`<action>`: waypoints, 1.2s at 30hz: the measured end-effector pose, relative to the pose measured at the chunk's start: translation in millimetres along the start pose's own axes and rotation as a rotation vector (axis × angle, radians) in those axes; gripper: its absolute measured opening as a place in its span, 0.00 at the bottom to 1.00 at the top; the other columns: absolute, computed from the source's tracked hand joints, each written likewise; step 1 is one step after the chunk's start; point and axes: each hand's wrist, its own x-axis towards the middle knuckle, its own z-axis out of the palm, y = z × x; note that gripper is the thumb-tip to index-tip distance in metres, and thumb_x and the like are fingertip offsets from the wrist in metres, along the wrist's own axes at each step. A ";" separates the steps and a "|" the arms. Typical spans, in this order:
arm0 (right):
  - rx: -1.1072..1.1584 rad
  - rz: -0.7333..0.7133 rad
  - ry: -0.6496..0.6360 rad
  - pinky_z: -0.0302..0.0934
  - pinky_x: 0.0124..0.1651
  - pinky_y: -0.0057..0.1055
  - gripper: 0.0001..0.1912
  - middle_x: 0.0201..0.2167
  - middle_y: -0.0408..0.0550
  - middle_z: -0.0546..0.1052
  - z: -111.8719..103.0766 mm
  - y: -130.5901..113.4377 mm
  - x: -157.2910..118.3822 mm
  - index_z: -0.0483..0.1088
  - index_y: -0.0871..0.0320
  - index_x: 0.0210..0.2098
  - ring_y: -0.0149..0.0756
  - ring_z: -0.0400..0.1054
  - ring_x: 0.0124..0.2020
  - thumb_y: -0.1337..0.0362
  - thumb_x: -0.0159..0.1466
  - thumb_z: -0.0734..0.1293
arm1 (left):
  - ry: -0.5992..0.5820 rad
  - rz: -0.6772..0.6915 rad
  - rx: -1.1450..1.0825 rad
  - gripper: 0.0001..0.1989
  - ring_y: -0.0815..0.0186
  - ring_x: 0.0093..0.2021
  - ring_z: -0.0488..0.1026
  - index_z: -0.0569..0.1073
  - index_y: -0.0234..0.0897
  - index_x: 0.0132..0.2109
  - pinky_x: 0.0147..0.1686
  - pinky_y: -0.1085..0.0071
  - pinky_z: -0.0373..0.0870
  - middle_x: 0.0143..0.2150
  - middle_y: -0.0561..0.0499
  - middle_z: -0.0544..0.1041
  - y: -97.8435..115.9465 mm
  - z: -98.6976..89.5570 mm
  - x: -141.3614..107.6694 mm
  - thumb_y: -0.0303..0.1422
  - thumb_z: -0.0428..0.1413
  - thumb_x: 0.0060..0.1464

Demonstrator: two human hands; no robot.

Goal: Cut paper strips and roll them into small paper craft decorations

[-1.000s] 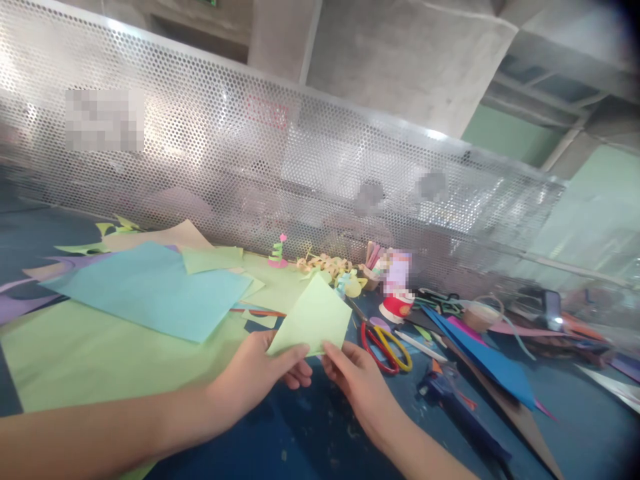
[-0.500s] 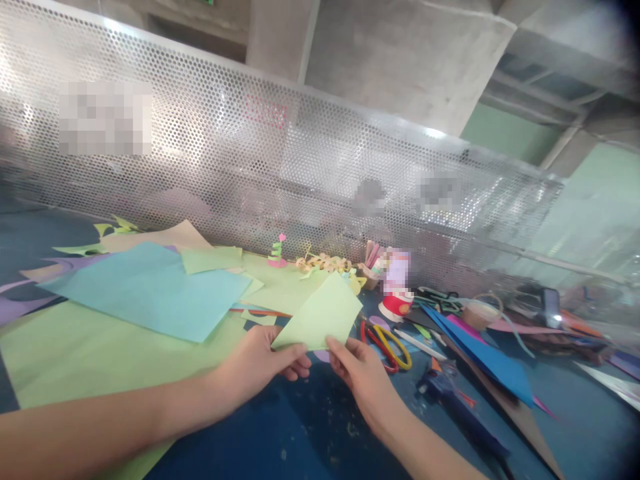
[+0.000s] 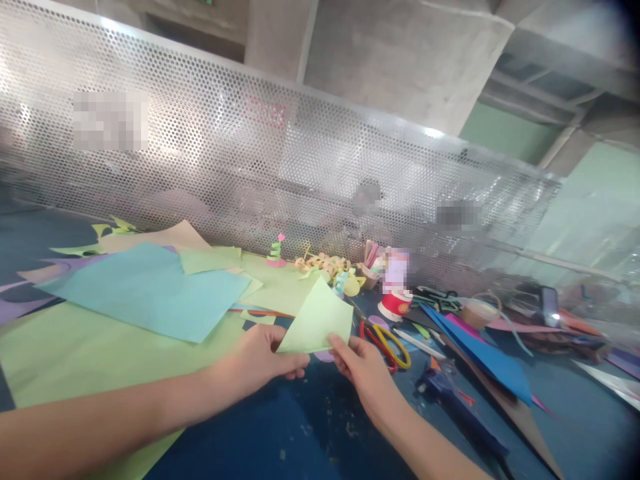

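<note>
A pale green piece of paper (image 3: 320, 320) is held up above the dark blue table, between my two hands. My left hand (image 3: 265, 357) pinches its lower left corner, thumb in front. At the lower right edge my right hand (image 3: 357, 360) grips the sheet between thumb and fingers. Just right of that hand lie scissors with red and yellow handles (image 3: 393, 343). A dark blue glue gun (image 3: 463, 410) rests farther right. Beyond the left hand is a large light green sheet (image 3: 135, 360) with a light blue sheet (image 3: 155, 293) on top.
A small pink and green paper tree (image 3: 276, 252) stands at the back, beside curled paper scraps (image 3: 325, 265). Right of these is a red and white paper cup (image 3: 396, 305). Blue paper (image 3: 480, 353) and a tape roll (image 3: 480, 312) lie on the right. A perforated metal screen (image 3: 225, 153) borders the table.
The green paper has turned in my hands, its upper tip shifting left and its right side drawing inward. Both hands stay in nearly the same place.
</note>
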 end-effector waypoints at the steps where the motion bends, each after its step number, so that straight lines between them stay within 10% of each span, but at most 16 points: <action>1: 0.000 0.003 0.005 0.46 0.24 0.26 0.21 0.13 0.37 0.62 -0.4 -0.1 0.2 0.63 0.61 0.17 0.24 0.52 0.18 0.49 0.49 0.70 | 0.013 -0.001 -0.011 0.09 0.66 0.27 0.75 0.76 0.34 0.28 0.30 0.73 0.70 0.25 0.51 0.79 0.3 -0.2 0.2 0.37 0.58 0.45; 20: -0.002 -0.005 -0.025 0.47 0.24 0.25 0.19 0.15 0.39 0.66 -3.5 5.7 3.6 0.65 0.61 0.19 0.24 0.54 0.19 0.52 0.51 0.70 | -0.036 -0.262 -0.249 0.25 0.62 0.29 0.77 0.73 0.27 0.32 0.31 0.71 0.72 0.28 0.40 0.79 5.0 -6.1 3.9 0.51 0.53 0.48; 36: -0.039 0.006 0.008 0.45 0.23 0.25 0.22 0.14 0.37 0.62 -1.4 -0.5 0.7 0.63 0.61 0.17 0.24 0.50 0.18 0.49 0.48 0.70 | -0.197 -0.103 -0.043 0.13 0.61 0.33 0.78 0.73 0.30 0.34 0.32 0.71 0.73 0.32 0.43 0.80 6.7 -17.9 11.0 0.39 0.58 0.48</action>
